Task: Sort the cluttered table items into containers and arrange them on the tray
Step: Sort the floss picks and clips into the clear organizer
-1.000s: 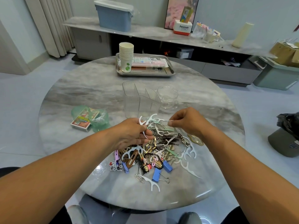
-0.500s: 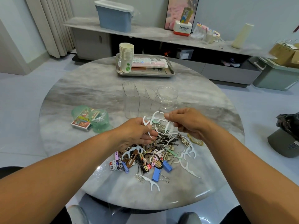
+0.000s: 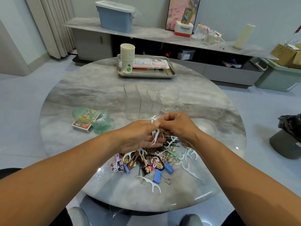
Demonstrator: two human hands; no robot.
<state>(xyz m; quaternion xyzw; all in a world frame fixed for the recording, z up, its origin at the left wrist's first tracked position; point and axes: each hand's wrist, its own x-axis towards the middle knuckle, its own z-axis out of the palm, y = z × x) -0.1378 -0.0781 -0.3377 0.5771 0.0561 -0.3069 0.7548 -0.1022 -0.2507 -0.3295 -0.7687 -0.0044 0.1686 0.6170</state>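
Left hand gripping white floss picks, right hand pinching them, clear divided container just behind, clutter pile below

"Panasonic" is printed on the white-and-red box.

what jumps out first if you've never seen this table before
Both hands meet above the table's near half, the left hand holding a bunch of white floss picks and the right hand pinching at them. Under them sprawls a colourful pile of clips and hairpins. Behind stands an empty clear divided container, and farther back a steel tray with paper cups.
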